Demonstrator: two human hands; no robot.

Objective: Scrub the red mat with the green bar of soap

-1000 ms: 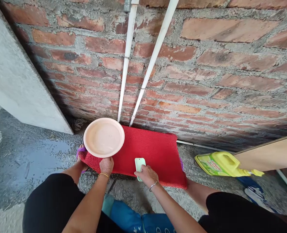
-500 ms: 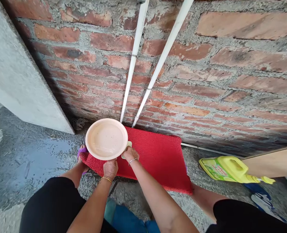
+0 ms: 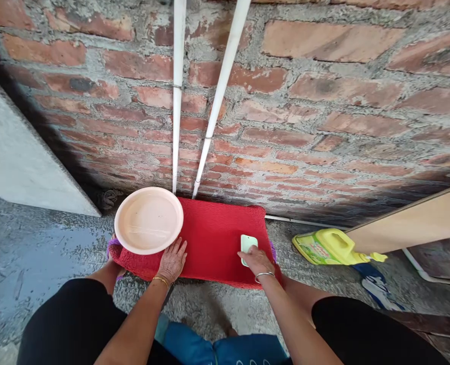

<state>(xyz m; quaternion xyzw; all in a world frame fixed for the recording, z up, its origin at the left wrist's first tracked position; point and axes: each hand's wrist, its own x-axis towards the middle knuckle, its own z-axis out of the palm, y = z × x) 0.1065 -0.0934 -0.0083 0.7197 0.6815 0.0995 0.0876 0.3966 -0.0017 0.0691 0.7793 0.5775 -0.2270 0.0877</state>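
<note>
A red mat [image 3: 213, 238] with a towel-like pile lies in front of me, its near edge hanging down. On its left end stands a round, pale pink basin [image 3: 148, 220] that looks nearly empty. My left hand [image 3: 172, 260] lies flat on the mat by the basin's lower right rim, fingers stretched out. Toward the mat's right end, my right hand [image 3: 258, 262] grips a pale green scrub brush [image 3: 249, 243], rectangular with a small hole at its far end. The brush is on the mat with its underside hidden.
Behind the mat rises a brick wall [image 3: 278, 137] with two white pipes [image 3: 219, 101] running down it. A grey slab [image 3: 27, 152] leans at left over wet concrete floor [image 3: 57, 253]. A yellow jug [image 3: 331, 247] lies at right near a tan board [image 3: 411, 215].
My right hand has moved right with the brush, from beside the basin to the mat's right end. My left hand has let go of the basin's rim and now lies on the mat.
</note>
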